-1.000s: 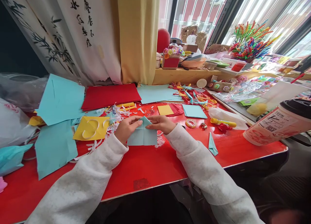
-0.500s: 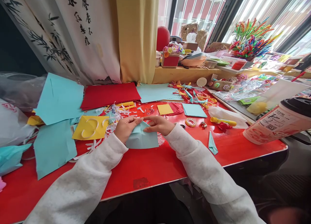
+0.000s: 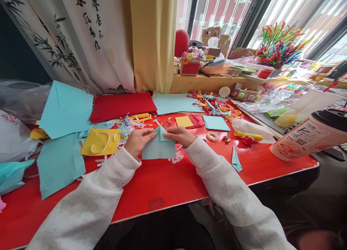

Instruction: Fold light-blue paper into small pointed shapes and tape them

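A light blue paper [image 3: 158, 149] is held up over the red table, its top folded into a point with a crease down the middle. My left hand [image 3: 138, 140] pinches its upper left edge between thumb and fingers. On the other side, my right hand [image 3: 182, 136] pinches the folded flap at the upper right. Beyond the hands lie a yellow square [image 3: 183, 122] and a stack of light blue squares [image 3: 216, 123]. A narrow folded blue paper piece [image 3: 236, 160] rests to the right.
A tilted cup [image 3: 306, 134] stands at the right edge of the red table [image 3: 162, 185]. Red sheets [image 3: 121, 106], large blue sheets [image 3: 62, 166] and paper scraps lie behind and left. A yellow glue tube [image 3: 248, 135] and a tape roll [image 3: 212, 136] are at the right.
The blue paper has turned flatter toward the camera, and its pointed top now shows between the hands. My fingers have moved apart to its two upper sides.
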`<state>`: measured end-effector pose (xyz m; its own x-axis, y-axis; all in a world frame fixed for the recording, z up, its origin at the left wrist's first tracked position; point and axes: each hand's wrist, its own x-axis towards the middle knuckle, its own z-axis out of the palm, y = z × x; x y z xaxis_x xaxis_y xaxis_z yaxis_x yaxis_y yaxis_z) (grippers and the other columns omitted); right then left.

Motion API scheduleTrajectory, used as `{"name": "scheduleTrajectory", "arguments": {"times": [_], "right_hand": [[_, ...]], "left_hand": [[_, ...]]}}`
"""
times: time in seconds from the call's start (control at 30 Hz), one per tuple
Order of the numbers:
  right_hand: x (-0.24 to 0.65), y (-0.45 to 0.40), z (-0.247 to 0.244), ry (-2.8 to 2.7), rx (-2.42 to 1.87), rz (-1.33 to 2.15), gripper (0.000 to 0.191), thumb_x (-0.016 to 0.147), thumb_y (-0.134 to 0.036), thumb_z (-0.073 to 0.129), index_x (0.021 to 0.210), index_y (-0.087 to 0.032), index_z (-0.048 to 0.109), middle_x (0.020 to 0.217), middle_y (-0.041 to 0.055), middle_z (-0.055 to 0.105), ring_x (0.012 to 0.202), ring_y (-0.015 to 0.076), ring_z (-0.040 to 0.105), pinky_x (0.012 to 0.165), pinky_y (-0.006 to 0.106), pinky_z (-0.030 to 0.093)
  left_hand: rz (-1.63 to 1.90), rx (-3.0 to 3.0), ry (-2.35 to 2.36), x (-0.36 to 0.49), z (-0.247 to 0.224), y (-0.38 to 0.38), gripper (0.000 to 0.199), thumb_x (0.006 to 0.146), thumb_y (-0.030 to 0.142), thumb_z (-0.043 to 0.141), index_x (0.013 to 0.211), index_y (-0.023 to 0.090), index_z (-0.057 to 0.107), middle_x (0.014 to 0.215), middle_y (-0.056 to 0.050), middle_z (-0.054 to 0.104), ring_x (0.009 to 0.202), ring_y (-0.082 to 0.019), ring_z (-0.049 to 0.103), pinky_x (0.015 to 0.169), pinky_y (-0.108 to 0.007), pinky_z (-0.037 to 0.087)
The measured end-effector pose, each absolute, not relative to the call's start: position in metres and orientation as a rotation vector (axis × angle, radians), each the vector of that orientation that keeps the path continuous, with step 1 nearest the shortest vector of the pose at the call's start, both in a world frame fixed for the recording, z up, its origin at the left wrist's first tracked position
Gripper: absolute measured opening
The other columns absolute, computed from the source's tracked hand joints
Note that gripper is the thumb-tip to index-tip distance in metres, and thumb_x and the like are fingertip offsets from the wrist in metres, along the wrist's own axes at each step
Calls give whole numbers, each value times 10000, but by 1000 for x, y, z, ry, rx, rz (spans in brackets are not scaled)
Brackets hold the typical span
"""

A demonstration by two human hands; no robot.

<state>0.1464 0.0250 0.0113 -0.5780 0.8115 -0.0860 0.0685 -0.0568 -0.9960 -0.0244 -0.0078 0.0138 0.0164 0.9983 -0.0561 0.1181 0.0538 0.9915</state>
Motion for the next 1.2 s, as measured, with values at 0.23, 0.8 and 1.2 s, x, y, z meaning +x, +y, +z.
{"name": "scheduleTrajectory", "arguments": {"times": [0.23, 0.8, 1.2], "right_hand": [[147, 25, 12, -1776, -1004, 1579, 422, 571, -472, 616, 739, -86, 596, 555, -12, 487, 523, 78, 436, 461, 210, 314], [142, 23, 3, -1986, -969, 1542, 348, 605, -456, 594, 650, -118, 529, 533, -36, 429, 480, 54, 363, 450, 201, 268], [149, 19, 11, -2021, -587, 2001, 373, 603, -373, 638, 841, -132, 483, 716, -14, 517, 667, 84, 507, 600, 206, 399]], "left_hand": [[1115, 1268, 1295, -22, 13, -9, 380, 529, 412, 667, 811, 159, 659, 713, -21, 650, 594, -129, 548, 517, -220, 435], [947, 1616, 1265, -26, 18, -9, 280, 643, 447, 554, 674, 172, 595, 621, 17, 549, 559, -97, 463, 503, -199, 345], [1065, 1590, 1420, -27, 8, -6, 271, 591, 419, 600, 655, 164, 662, 570, 1, 584, 526, -109, 466, 479, -219, 328]]}}
